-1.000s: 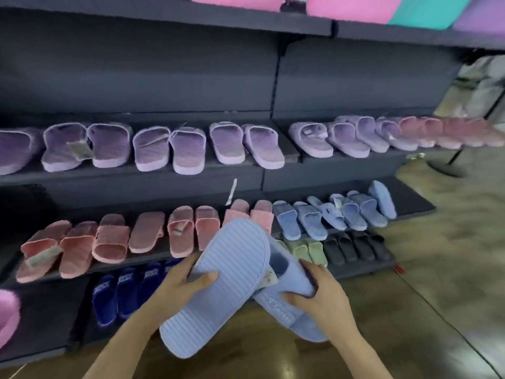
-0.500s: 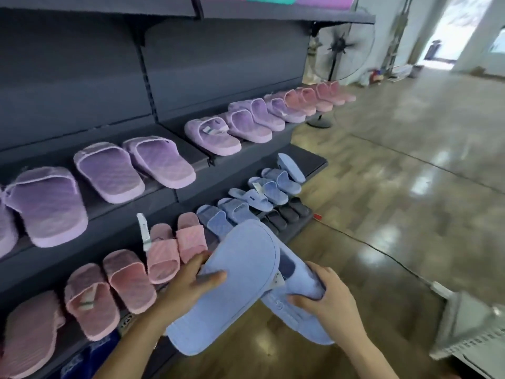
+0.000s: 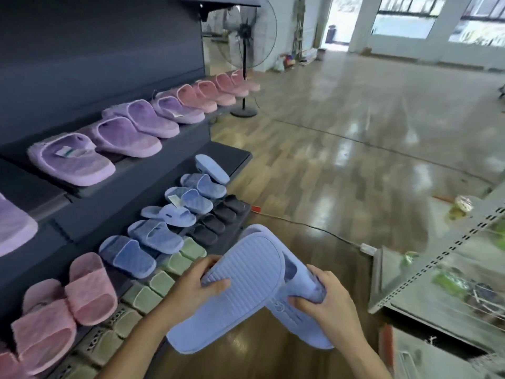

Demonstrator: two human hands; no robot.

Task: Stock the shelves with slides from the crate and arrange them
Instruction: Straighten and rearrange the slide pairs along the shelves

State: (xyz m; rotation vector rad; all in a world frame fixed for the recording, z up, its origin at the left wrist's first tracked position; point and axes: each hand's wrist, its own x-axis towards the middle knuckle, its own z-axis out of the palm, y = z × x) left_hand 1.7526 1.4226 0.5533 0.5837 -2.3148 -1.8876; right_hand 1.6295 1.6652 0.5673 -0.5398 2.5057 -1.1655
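- My left hand (image 3: 188, 287) grasps the upper pale blue slide (image 3: 235, 291) by its side edge, with the thumb on the ribbed sole, which faces up.
- My right hand (image 3: 326, 299) is curled round the second slide (image 3: 296, 315) near its strap. It lies crossed beneath the first, and both are held in the air near the blue row (image 3: 188, 198).
- They look like light foam: springy, bendable, not fragile. The ribbing should give grip.
- I cannot tell whether the pair is tied together, because the crossing hides it.
- I'd judge the mid-sole edge the best hold for setting each one flat.
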